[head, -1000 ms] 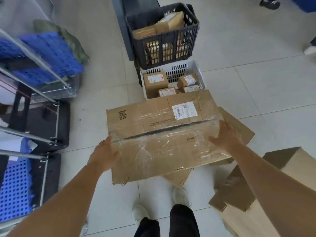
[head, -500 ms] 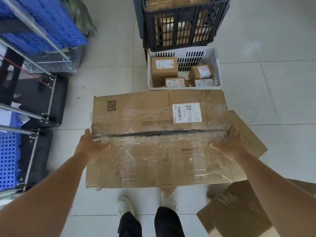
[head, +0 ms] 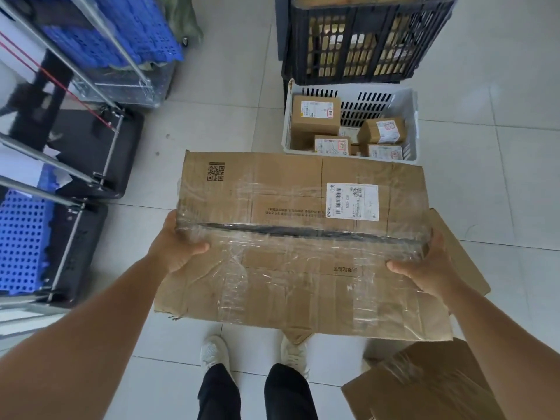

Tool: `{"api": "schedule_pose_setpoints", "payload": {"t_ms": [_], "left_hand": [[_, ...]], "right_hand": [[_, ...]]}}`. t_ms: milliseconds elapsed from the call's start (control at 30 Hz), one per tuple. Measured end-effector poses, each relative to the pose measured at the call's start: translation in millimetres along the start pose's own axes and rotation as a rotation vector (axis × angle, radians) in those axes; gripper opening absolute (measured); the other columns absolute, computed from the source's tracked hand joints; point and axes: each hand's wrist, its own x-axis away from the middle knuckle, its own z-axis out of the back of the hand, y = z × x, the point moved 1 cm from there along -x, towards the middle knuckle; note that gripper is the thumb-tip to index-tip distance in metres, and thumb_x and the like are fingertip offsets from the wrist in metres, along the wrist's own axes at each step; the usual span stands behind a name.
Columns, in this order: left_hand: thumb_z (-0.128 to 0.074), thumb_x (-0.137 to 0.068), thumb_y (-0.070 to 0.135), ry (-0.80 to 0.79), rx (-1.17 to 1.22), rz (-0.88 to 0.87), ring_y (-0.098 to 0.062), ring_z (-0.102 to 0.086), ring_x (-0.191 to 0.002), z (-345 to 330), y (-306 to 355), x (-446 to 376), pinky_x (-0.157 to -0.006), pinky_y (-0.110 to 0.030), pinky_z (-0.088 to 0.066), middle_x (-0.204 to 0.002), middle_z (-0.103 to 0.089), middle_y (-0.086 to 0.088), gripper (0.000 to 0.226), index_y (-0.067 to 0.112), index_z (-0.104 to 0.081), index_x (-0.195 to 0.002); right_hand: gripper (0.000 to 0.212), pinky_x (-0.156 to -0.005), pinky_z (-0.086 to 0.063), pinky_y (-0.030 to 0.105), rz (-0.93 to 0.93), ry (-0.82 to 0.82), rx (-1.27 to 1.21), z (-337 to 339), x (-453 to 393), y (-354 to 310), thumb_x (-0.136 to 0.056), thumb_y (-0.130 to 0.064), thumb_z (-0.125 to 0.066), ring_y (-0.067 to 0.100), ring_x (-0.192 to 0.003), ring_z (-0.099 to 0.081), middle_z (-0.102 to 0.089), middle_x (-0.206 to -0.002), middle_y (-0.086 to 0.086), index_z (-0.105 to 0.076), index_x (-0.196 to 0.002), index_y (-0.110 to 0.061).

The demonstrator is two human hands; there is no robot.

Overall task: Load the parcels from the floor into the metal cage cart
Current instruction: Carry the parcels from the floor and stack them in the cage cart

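A person is holding a large flattened-looking cardboard parcel (head: 297, 237) at the centre of the frame, above the pale tiled floor (head: 485, 147). The left hand (head: 175, 247) is gripping the parcel's left edge, thumb curled over the top surface and the other fingers hidden underneath. The right hand (head: 430, 265) is gripping the right edge in the same way, thumb lying across the top and fingers out of sight below. The parcel is wrapped in wrinkled clear tape, showing a white shipping label (head: 352, 202) right of centre and a printed QR code (head: 215, 171) near its upper left corner. A dark seam is running across its middle between the two hands.

The metal cage cart (head: 75, 165) is standing at the left of the frame, its silver bars sloping across blue perforated panels (head: 21, 241) and a black base. Just above the parcel, right of centre, a white plastic basket (head: 413, 122) is holding several small labelled cardboard boxes (head: 315, 118). A black slatted crate (head: 363, 53) with more boxes is sitting behind it at the top of the frame. Loose cardboard is lying on the floor under the parcel's right side, and another cardboard box (head: 424, 386) is showing at the lower right. The person's white shoes (head: 215, 350) and dark trousers are showing at the bottom centre.
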Motion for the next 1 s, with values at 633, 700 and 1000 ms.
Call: {"api": "schedule_pose_setpoints", "payload": {"t_ms": [633, 700, 1000], "left_hand": [[-0.081, -0.072, 0.023, 0.265, 0.12, -0.123, -0.025, -0.059, -0.103, 125.2, -5.7, 122.4, -0.09, -0.041, -0.049, -0.111, -0.06, 0.004, 0.076, 0.034, -0.039, -0.135], [-0.08, -0.075, 0.025, 0.299, 0.128, -0.132, -0.027, -0.056, -0.105, 147.5, -11.3, 140.7, -0.094, -0.044, -0.046, -0.116, -0.057, 0.001, 0.079, 0.033, -0.036, -0.14], [-0.08, -0.077, 0.02, 0.466, 0.21, -0.23, -0.032, -0.051, -0.117, 244.1, -50.0, 239.5, -0.095, -0.043, -0.041, -0.13, -0.053, -0.008, 0.078, 0.026, -0.037, -0.141]], "right_hand": [[0.088, -0.063, -0.049, 0.03, 0.3, 0.003, -0.08, 36.3, 120.5, -100.2, -0.065, -0.019, -0.09, 0.026, -0.104, -0.06, -0.057, -0.124, 0.004, -0.035, -0.134, -0.026], [0.095, -0.082, -0.053, 0.04, 0.348, -0.001, -0.079, 36.8, 143.0, -112.9, -0.063, -0.025, -0.091, 0.025, -0.111, -0.059, -0.056, -0.129, 0.002, -0.033, -0.139, -0.026], [0.097, -0.09, -0.041, 0.031, 0.558, 0.026, -0.093, 38.2, 272.3, -167.1, -0.071, -0.025, -0.087, 0.014, -0.106, -0.048, -0.049, -0.129, -0.007, -0.025, -0.146, -0.025]]}}
